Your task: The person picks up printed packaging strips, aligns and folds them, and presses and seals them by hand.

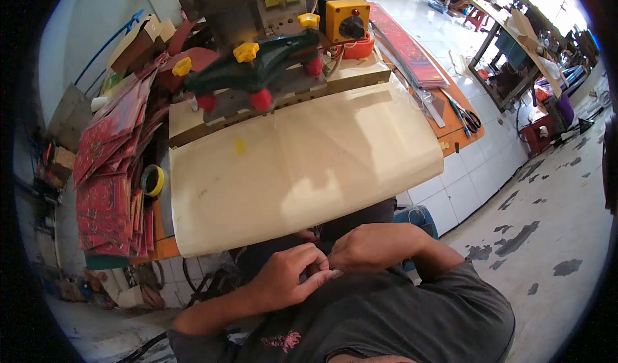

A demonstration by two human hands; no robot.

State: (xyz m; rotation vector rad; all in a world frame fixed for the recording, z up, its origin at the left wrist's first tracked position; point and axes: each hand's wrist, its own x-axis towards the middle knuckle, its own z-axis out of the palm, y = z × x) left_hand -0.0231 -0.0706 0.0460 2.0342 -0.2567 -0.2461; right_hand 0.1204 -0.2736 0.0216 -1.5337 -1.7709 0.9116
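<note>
Close to my chest, below the front edge of the machine's work surface, my two hands meet. My left hand (297, 274) is closed, its thumb and forefinger pinched together at the tips. My right hand (362, 250) is curled, its fingertips touching those of the left. Something small and pale may be between the fingertips, too small to name. Just beyond my hands lies a broad cream sheet (309, 163), its front edge bending down. Behind it stands a machine with a dark green clamp bar (257, 67), yellow knobs and red feet.
Stacked red printed sheets (109, 189) lean at the left, beside a yellow tape roll (152, 180). A yellow control box (347, 20) with a black dial sits at the machine's right. Scissors (472, 120) and more red printed sheets (405, 47) lie on the orange tabletop (456, 131).
</note>
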